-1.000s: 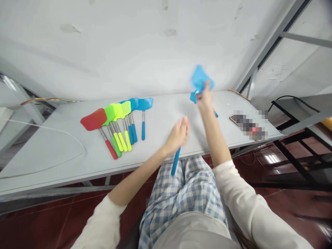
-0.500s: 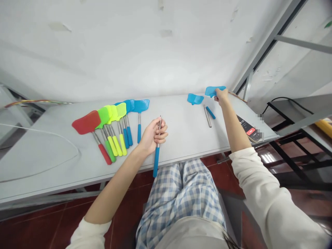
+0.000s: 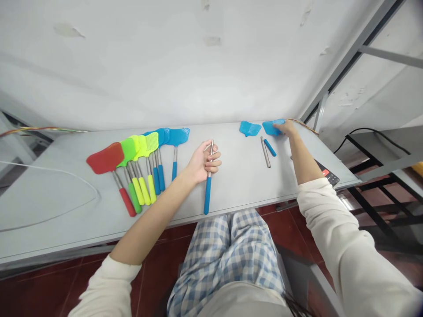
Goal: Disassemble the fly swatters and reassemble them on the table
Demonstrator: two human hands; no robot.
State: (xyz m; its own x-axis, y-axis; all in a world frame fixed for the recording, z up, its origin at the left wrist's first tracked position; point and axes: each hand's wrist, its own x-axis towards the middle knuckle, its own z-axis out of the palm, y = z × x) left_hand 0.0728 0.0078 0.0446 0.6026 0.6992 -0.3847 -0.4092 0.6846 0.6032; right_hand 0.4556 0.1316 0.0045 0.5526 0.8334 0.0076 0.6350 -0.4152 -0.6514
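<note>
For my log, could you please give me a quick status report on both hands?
Left hand gripping blue-handled rod. Right hand touching blue swatter head. Phone partly hidden by right arm; nothing seen blocking either hand.

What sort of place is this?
Possibly a small workshop or a simple assembly corner, though I can't be sure. A plain grey table runs along a scuffed white wall, with swatters fanned out on it and separate blue heads further right.
</note>
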